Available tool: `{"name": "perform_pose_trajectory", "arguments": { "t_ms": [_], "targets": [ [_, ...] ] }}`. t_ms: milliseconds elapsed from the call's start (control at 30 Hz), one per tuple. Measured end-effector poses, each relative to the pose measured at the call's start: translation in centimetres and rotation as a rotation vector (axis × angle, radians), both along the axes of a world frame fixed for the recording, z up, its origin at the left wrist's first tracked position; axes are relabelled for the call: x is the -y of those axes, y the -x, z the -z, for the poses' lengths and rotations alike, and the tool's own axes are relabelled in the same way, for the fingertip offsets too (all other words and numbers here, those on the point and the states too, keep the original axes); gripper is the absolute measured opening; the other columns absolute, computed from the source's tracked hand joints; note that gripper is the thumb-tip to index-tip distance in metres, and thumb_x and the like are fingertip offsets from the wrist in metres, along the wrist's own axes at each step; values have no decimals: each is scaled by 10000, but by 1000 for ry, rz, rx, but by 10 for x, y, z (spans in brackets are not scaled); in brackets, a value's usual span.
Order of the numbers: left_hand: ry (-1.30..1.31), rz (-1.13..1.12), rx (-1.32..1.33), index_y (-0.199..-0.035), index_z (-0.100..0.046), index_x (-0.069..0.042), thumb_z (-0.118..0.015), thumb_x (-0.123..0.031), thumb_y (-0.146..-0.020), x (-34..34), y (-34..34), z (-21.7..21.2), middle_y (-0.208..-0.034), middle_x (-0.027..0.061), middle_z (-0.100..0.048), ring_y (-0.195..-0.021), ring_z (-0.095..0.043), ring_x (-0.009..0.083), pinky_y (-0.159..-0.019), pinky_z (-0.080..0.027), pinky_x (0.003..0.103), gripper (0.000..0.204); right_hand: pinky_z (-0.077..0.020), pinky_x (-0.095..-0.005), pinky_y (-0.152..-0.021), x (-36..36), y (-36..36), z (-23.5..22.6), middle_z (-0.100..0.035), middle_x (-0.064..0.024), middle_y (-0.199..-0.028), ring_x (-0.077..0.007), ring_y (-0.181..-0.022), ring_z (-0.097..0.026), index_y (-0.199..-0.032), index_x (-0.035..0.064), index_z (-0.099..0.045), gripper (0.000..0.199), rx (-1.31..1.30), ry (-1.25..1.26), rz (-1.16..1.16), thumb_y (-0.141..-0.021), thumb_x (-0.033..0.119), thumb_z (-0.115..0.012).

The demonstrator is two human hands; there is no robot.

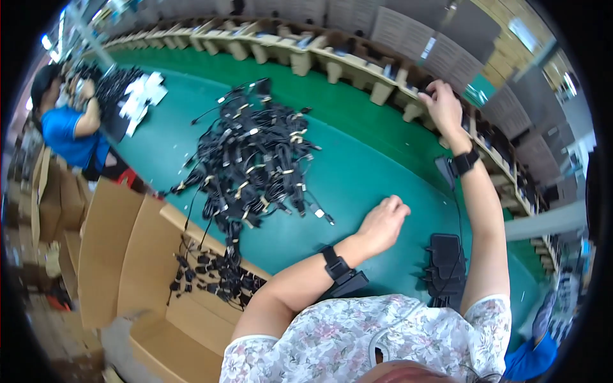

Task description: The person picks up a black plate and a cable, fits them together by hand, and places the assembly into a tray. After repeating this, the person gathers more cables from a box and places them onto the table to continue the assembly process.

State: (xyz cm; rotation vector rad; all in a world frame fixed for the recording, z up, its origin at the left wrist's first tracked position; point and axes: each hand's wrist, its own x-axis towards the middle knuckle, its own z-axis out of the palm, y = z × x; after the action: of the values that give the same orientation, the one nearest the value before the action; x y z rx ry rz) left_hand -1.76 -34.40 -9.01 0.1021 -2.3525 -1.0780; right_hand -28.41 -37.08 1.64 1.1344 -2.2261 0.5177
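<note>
My right hand [444, 110] reaches to the long row of small cardboard boxes at the table's far edge. Its thumb is apart from its bent fingers, and nothing shows between them. My left hand [383, 225] hovers over the green table [357, 153] with its fingers curled closed and nothing visible in them. Left of it spreads a big heap of black cables [249, 159], tied in bundles with pale ties; one light plug sticks out toward my left hand. Between my forearms, close to my body, lies a stack of black power adapters [447, 265].
An opened large carton [143, 255] with more black cable bundles stands at the near left, against the table. Grey printed flaps [399, 32] rise behind the row of open boxes [338, 60]. A co-worker in a blue shirt [76, 131] works at the far left beside white papers [142, 96].
</note>
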Motion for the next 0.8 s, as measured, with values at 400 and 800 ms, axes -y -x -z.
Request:
{"name": "perform_pose_trajectory", "arguments": {
  "t_ms": [400,800],
  "targets": [
    [-172,41,92,-1043,-536,-34,-520,6,-756,-9,29,47,-1002,166,-512,-913,-512,341,-753,-455,395,290,-467,-355,-777,172,-158,58,-584,-152,-939,-285,-902,-573,-1038,15,-557,324,311,23,-660,-825,254,-602],
    [96,77,114,-1025,-530,-12,-500,-30,-761,10,14,17,-1017,219,-519,-934,-526,372,-779,-449,435,266,-430,-350,-767,123,-169,51,-511,-120,-902,-267,-851,-496,-909,38,-544,426,730,-511,-818,-712,376,-713]
  ]
}}
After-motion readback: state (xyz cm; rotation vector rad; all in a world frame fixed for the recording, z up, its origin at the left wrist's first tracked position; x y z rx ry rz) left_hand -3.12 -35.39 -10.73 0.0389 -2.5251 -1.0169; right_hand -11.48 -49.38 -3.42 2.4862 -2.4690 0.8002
